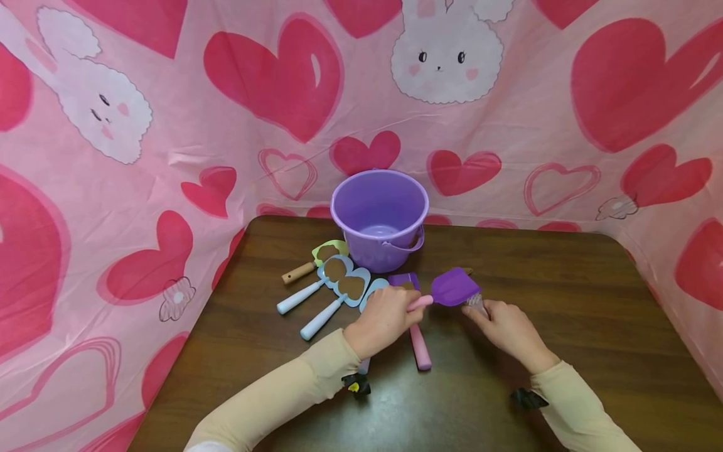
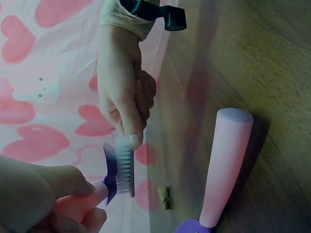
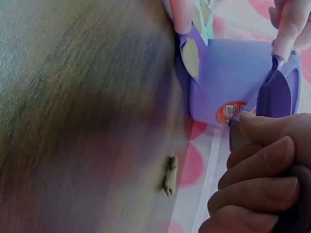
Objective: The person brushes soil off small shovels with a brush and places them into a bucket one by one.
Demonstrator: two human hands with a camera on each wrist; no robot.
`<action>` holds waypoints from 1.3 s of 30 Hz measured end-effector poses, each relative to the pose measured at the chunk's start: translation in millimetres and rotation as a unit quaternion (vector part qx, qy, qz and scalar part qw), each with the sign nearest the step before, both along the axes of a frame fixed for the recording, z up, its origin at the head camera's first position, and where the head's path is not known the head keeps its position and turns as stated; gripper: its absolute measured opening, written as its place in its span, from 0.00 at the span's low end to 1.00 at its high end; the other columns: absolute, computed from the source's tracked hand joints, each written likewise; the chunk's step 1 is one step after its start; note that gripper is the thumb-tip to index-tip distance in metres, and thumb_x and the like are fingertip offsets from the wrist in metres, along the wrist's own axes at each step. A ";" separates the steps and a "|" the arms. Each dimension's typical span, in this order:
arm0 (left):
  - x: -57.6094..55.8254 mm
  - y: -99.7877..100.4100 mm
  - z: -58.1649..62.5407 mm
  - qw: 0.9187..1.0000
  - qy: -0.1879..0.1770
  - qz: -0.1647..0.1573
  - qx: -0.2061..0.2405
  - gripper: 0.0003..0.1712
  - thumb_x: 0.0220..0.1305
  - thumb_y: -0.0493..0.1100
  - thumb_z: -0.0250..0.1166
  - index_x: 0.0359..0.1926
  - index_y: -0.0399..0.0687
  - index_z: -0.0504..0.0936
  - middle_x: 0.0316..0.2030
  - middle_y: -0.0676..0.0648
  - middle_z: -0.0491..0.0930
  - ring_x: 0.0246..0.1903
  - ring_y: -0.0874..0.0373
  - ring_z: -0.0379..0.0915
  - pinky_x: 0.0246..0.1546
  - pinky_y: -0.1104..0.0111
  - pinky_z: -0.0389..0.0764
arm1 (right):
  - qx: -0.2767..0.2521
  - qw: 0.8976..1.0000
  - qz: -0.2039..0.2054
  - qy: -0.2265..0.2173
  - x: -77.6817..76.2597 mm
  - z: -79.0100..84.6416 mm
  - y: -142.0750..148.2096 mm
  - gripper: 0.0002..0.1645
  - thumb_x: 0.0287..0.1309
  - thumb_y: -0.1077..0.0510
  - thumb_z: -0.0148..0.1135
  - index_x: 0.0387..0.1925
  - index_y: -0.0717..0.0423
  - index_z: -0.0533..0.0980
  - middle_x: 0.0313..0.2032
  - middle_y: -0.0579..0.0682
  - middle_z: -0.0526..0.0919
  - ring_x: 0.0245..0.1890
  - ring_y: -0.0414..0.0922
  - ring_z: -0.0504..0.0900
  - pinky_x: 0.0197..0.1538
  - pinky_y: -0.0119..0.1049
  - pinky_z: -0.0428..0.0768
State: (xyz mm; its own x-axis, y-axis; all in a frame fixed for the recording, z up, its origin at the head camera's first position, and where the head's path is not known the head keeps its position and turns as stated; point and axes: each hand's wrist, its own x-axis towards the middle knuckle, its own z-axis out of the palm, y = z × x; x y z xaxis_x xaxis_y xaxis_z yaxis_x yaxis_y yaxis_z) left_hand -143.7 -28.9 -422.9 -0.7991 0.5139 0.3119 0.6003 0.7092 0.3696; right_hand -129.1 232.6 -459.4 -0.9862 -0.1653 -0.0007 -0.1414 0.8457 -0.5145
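Observation:
My left hand (image 1: 384, 320) grips the pink handle of a small toy shovel (image 1: 455, 286) with a purple blade, held above the table. Beside it, my right hand (image 1: 516, 333) holds a brush with pale bristles (image 2: 125, 167), its fingers curled round the handle. In the left wrist view the bristles stand against or very close to the shovel's blade; contact cannot be told. Below my left hand lies a second purple shovel with a pink handle (image 1: 420, 348); a tan patch shows on its blade in the right wrist view.
A purple bucket (image 1: 380, 242) stands at the table's back. Left of centre lie blue-headed tools with pale handles (image 1: 322, 318) and a green one with a wooden handle (image 1: 299, 272), tan material in their heads. A small tan lump (image 3: 170, 176) lies on the table (image 1: 565, 282).

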 end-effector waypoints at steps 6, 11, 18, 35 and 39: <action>-0.2 1.9 0.1 1.000 0.005 0.008 0.001 0.12 0.65 0.44 0.70 0.26 0.51 0.77 0.19 0.56 0.66 0.19 0.61 0.66 0.21 0.69 0.68 | -0.013 1.000 0.023 0.001 3.4 -5.0 -15.5 0.24 0.71 0.45 0.64 0.22 0.51 0.70 0.18 0.41 0.63 0.18 0.40 0.65 0.24 0.37 0.64; -0.8 3.2 -0.6 1.000 -0.004 0.005 -0.002 0.08 0.66 0.44 0.71 0.30 0.51 0.81 0.20 0.56 0.68 0.21 0.62 0.67 0.22 0.71 0.67 | -0.032 0.999 0.038 -0.010 5.7 -5.7 -23.4 0.23 0.71 0.44 0.64 0.23 0.50 0.71 0.18 0.40 0.63 0.18 0.38 0.64 0.23 0.34 0.62; -0.6 3.3 1.2 1.000 0.004 -0.002 -0.001 0.12 0.64 0.44 0.72 0.26 0.52 0.78 0.19 0.55 0.64 0.20 0.61 0.67 0.21 0.69 0.66 | -0.020 1.000 0.007 0.007 0.8 1.9 -3.4 0.25 0.71 0.44 0.63 0.21 0.50 0.69 0.18 0.42 0.64 0.20 0.42 0.66 0.26 0.39 0.66; -2.7 3.5 2.2 1.000 -0.002 -0.004 0.012 0.12 0.65 0.42 0.70 0.26 0.51 0.78 0.20 0.55 0.67 0.20 0.61 0.66 0.21 0.72 0.64 | -0.044 0.998 0.033 -0.032 2.7 -1.7 -20.5 0.22 0.72 0.43 0.62 0.27 0.52 0.75 0.19 0.41 0.65 0.20 0.40 0.67 0.25 0.36 0.65; -3.2 2.4 1.8 1.000 -0.004 -0.007 0.012 0.13 0.66 0.43 0.70 0.25 0.53 0.76 0.20 0.56 0.64 0.21 0.61 0.65 0.22 0.72 0.63 | -0.040 0.999 0.020 -0.012 0.5 2.1 -10.1 0.23 0.73 0.43 0.62 0.23 0.50 0.72 0.19 0.41 0.64 0.20 0.41 0.67 0.26 0.38 0.66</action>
